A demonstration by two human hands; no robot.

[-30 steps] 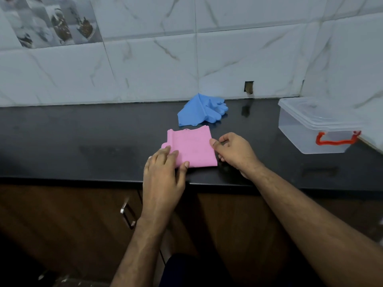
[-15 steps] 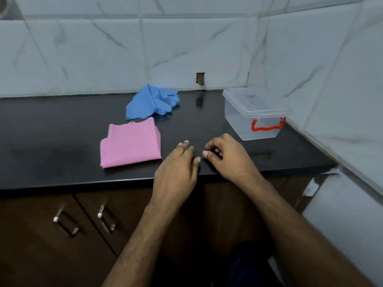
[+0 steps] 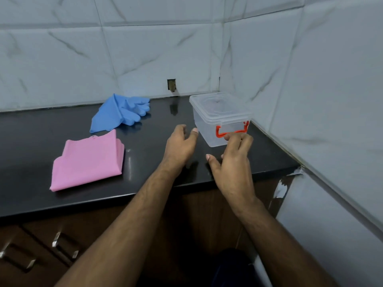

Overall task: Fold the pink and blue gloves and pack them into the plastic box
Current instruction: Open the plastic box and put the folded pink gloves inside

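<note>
from the head view, the one view on offer, both hands were up at the plastic box (image 3: pixel 219 119), which sat lid on at about two o'clock on the black counter (image 3: pixel 31 141), tucked into the corner of the tiled wall (image 3: pixel 145 54). the left hand (image 3: pixel 181 146) hovered at the box's nine o'clock side, fingers loosely spread and a little curled, holding nothing, one fingertip just beside the box wall; whether it touched, i could not tell. the right hand (image 3: pixel 233 162) was at the box's six o'clock face, fingers gently curled and apart, its upper fingertips at the red latch (image 3: pixel 232 129), and again contact was too close to call; it gripped nothing that showed. the pink gloves (image 3: pixel 89 160) lay folded in a neat flat packet at nine o'clock, well apart from both hands. the blue gloves (image 3: pixel 122 111) lay at eleven o'clock near the wall, fingers splayed, not folded by the look of them. my call: the pink fold was done and the step in hand was getting the box ready, most likely drawing it closer or freeing the lid. the next move called for a firm hold on both sides of the box, or a thumb under that latch, with the clear walls steadied so the light box did not skate on the glossy counter. below the counter edge, brown cabinet doors with metal handles (image 3: pixel 62 243) showed at seven o'clock.
</note>
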